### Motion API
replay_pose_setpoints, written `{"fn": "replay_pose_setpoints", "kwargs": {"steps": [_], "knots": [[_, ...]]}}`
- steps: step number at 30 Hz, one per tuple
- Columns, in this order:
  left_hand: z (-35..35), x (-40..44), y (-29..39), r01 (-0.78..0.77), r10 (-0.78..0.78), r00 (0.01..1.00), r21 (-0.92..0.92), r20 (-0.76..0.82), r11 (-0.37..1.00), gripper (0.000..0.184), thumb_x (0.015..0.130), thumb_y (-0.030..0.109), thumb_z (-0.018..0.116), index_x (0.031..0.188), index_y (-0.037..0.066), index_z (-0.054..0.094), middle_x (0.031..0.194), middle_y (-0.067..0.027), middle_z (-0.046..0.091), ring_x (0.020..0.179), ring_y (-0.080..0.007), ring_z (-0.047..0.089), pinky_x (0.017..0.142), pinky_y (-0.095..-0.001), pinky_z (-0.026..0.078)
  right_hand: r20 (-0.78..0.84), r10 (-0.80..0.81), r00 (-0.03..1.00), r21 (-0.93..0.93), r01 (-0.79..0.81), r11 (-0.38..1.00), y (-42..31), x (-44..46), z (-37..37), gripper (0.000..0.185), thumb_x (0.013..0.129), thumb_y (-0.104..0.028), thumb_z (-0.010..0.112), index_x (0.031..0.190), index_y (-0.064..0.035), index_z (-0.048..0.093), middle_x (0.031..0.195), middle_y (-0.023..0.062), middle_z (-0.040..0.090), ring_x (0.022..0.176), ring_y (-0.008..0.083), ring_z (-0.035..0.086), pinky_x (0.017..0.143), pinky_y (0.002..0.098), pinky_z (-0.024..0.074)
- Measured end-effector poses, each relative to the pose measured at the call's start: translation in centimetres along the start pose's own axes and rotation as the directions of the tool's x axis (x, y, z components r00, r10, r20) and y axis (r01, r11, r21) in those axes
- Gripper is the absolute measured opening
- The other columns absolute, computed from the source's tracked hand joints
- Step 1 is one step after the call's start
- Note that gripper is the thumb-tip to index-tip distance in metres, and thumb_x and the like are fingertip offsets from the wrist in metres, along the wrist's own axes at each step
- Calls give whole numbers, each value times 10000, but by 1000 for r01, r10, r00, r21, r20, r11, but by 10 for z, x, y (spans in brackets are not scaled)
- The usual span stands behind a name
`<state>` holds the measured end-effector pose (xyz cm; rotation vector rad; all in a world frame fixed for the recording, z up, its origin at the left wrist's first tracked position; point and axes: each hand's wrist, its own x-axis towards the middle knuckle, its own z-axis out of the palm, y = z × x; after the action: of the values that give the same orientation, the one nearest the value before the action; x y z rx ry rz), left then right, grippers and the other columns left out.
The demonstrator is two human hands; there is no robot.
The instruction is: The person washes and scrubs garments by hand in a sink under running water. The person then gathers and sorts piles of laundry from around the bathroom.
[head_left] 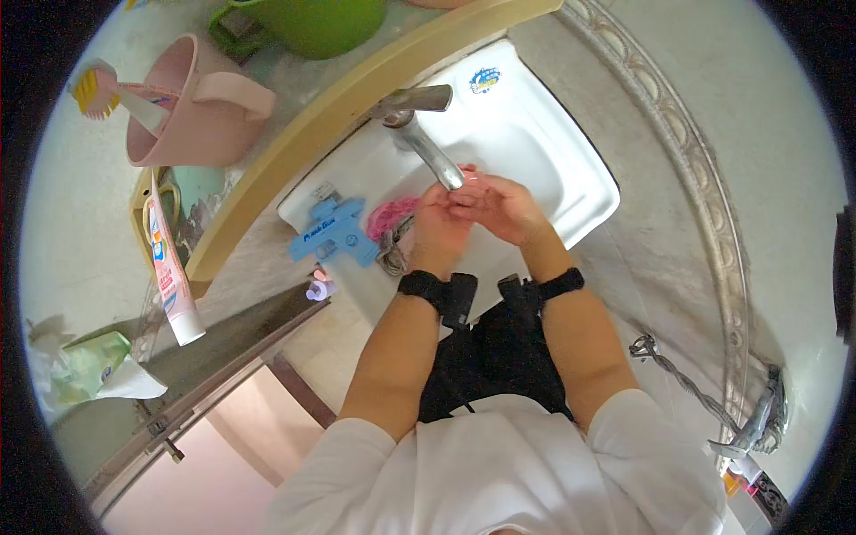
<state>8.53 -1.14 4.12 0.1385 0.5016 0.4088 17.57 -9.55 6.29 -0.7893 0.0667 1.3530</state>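
Note:
Over the white sink [584, 169], both hands meet just below the spout of the metal faucet [437, 160]. My left hand [440, 230] is cupped, its fingers against those of the other hand. From the right side my right hand [506, 209] reaches across, fingers extended and overlapping the left fingertips. No object shows in either hand, and whether water runs is too unclear to make out. Beside my left hand, on the sink's left part, are a pink bunched item [390, 217] and a blue printed package [337, 234].
A shelf with a tan edge [294, 134] runs along the upper left, bearing a pink cup [192, 111] with a brush and a green cup [312, 22]. A toothpaste tube [169, 267] sticks out at left. A metal shower hose [687, 383] hangs at right.

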Motion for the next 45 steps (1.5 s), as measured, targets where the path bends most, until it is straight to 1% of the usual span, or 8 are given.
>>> {"fn": "replay_pose_setpoints", "kwargs": {"steps": [3,7,9,12,19,25,27,45], "knots": [[-26,1,21,405,-246,832,-243,497,881,325,902,223,408,1077,-30,515,1023,-67,574,796,-150,564,690,-222,472,96,68,993,27,-70,997,8,0,6,376,890,-235,466,1189,-6,469,1128,178,572,1059,286,549,924,417,434],[-30,3,4,415,-271,869,-313,414,854,338,903,242,400,1090,-14,517,1043,-82,580,859,-179,571,743,-262,471,27,18,999,103,-21,994,9,-9,-1,371,891,-228,467,1184,1,475,1125,178,574,1040,282,557,920,412,433],[-27,1,-5,195,-188,968,-28,164,980,349,894,213,400,1125,-23,513,1146,-146,562,1049,-239,548,889,-370,458,-18,19,1000,45,-18,999,1,-17,3,364,892,-224,467,1177,2,484,1126,178,575,1034,279,560,917,410,433],[-34,2,-5,210,-147,944,-192,296,959,358,917,239,368,1128,-11,517,1188,-158,545,1119,-263,514,937,-413,426,3,35,999,-231,-33,972,-17,-28,7,364,906,-228,446,1170,18,497,1139,173,570,1046,265,554,908,392,436],[-17,-5,5,145,-113,980,-201,164,969,396,900,319,390,1116,18,531,1202,-137,541,1157,-265,487,941,-428,412,0,-438,899,-387,404,829,-47,-27,49,355,931,-202,414,1190,28,495,1166,134,566,1016,155,537,892,310,430],[-27,-4,2,113,-42,953,-222,300,968,397,906,310,387,1145,23,521,1245,-144,509,1215,-278,429,970,-454,385,214,-583,783,-782,496,379,-59,-26,78,343,899,-61,426,1236,-41,489,1240,81,526,1103,186,496,920,297,402],[-20,-4,3,222,-178,954,-171,243,960,398,906,313,392,1149,23,517,1234,-143,518,1214,-274,430,959,-444,398,511,-677,530,-778,620,-102,-59,-20,84,414,860,8,406,1269,-42,456,1326,101,444,1200,217,431,958,305,369],[-32,-23,21,222,-225,972,55,72,974,321,879,372,464,1097,142,517,1166,-41,545,1049,-209,515,809,-451,432,529,-541,654,-830,267,-489,-40,-16,82,706,685,92,440,1354,-83,300,1428,120,267,1250,415,312,1052,413,283]]}}
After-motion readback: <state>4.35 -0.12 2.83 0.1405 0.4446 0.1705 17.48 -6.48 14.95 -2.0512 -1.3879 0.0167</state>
